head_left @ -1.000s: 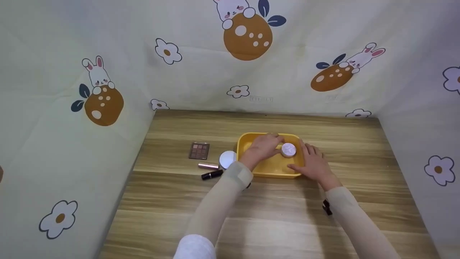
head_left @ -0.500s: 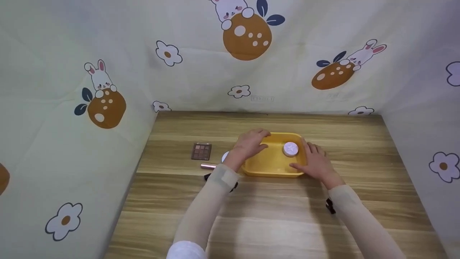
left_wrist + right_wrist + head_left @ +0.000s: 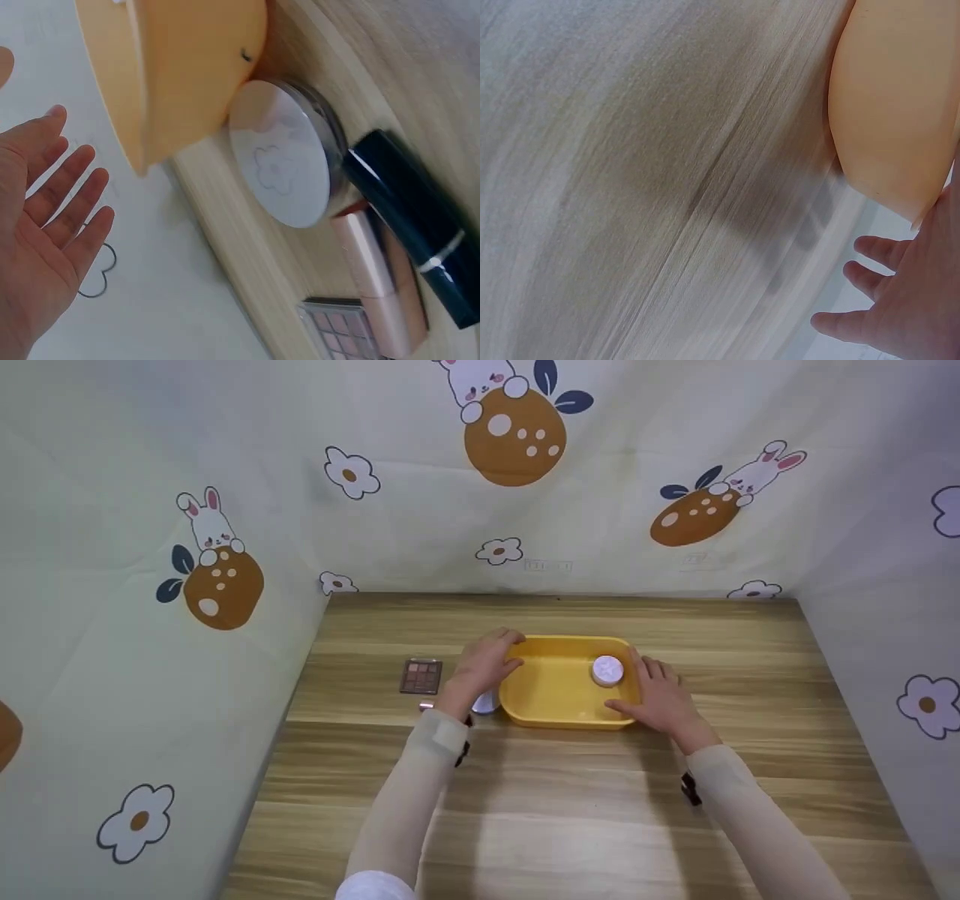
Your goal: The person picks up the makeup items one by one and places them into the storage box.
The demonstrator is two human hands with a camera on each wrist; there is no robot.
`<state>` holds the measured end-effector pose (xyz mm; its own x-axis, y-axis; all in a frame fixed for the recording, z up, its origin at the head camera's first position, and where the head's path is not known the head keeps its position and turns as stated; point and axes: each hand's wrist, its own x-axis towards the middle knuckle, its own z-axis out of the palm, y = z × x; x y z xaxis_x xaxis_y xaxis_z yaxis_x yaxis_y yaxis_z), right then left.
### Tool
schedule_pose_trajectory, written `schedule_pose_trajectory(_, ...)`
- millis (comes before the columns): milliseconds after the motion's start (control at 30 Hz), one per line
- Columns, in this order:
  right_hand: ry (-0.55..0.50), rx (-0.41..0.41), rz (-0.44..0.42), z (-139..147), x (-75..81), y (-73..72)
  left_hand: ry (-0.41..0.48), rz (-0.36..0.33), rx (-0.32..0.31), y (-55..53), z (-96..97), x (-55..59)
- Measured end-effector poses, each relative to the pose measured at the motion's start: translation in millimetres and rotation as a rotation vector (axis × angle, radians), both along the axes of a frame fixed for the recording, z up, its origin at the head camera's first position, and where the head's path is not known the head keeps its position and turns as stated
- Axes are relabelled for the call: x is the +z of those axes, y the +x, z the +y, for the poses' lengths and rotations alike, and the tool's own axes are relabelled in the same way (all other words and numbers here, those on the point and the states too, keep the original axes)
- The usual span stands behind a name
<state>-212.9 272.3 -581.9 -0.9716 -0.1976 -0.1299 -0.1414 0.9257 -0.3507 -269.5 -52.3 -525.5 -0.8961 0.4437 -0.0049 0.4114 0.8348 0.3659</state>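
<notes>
In the head view, a yellow plastic tray point(image 3: 551, 690) stands on the wooden table with a round white-lidded container point(image 3: 607, 669) inside at its right. My left hand point(image 3: 484, 664) is empty and hovers by the tray's left rim, fingers spread in the left wrist view. Below it is a round white compact point(image 3: 277, 154) with a flower outline, close against the tray. My right hand point(image 3: 656, 697) rests on the tray's right rim, thumb reaching over the inside and straight fingers outside.
Left of the tray lie an eyeshadow palette point(image 3: 421, 676), a pink lipstick tube point(image 3: 375, 277) and a black lipstick tube point(image 3: 412, 225). In the head view the left arm hides most of the tubes. A cloth point(image 3: 405, 525) printed with rabbits and flowers surrounds the table.
My left hand has let go of the white-lidded container in the tray and moved left, out over the left rim. My right hand has stayed at the right rim.
</notes>
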Motion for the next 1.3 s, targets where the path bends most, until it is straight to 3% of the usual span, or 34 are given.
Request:
schedule_pose_trajectory(267,-0.016,-0.001,0.004,0.4,0.5,0.2,0.02,-0.055,0.068,0.5,-21.1,-9.3)
schedule_pose_trajectory(567,-0.009,0.002,0.003,-0.4,1.3,1.3,0.006,-0.09,0.101,5.3,-38.1,-23.4)
schedule_pose_trajectory(833,-0.001,-0.002,0.0,-1.3,2.5,1.4,-0.029,-0.13,0.116,8.4,-45.5,-33.7)
schedule_pose_trajectory(1300,-0.005,0.01,0.016,-0.5,1.9,1.6,-0.069,-0.181,0.114,12.5,-48.8,-42.0)
